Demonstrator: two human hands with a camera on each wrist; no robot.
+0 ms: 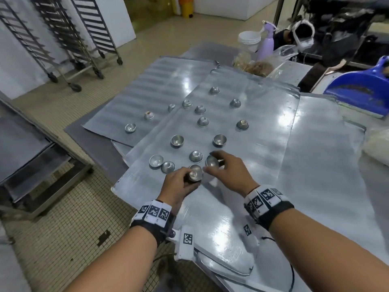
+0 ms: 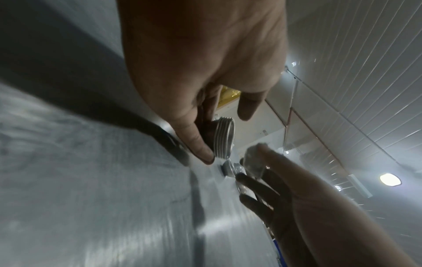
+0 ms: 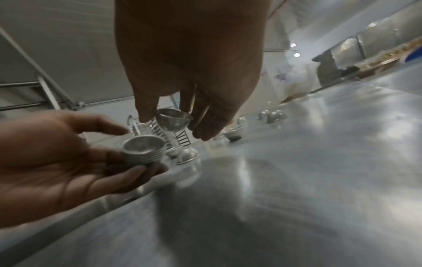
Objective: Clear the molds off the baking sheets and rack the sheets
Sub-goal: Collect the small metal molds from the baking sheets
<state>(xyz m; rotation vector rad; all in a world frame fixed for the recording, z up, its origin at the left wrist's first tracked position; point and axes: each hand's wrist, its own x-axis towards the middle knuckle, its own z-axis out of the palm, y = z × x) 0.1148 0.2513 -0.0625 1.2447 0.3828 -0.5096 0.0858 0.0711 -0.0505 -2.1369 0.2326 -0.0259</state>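
Several small round metal molds [image 1: 177, 141] lie scattered on overlapping grey baking sheets [image 1: 263, 148]. My left hand [image 1: 179, 183] grips a nested stack of molds [image 1: 195, 173] [image 2: 224, 139] [image 3: 143, 150] just above the near sheet. Right beside it, my right hand [image 1: 228, 170] pinches a single mold [image 1: 212, 161] [image 3: 174, 120] between thumb and fingers, lifted off the sheet. More molds [image 1: 130, 127] sit on the far left sheet [image 1: 147, 87].
Wheeled tray racks [image 1: 69, 39] stand across the tiled floor at the far left. Behind the sheets are white cups [image 1: 249, 40], a purple spray bottle [image 1: 265, 42], a plastic bag [image 1: 261, 65] and a blue dustpan [image 1: 362, 83]. A low steel shelf [image 1: 31, 148] is at left.
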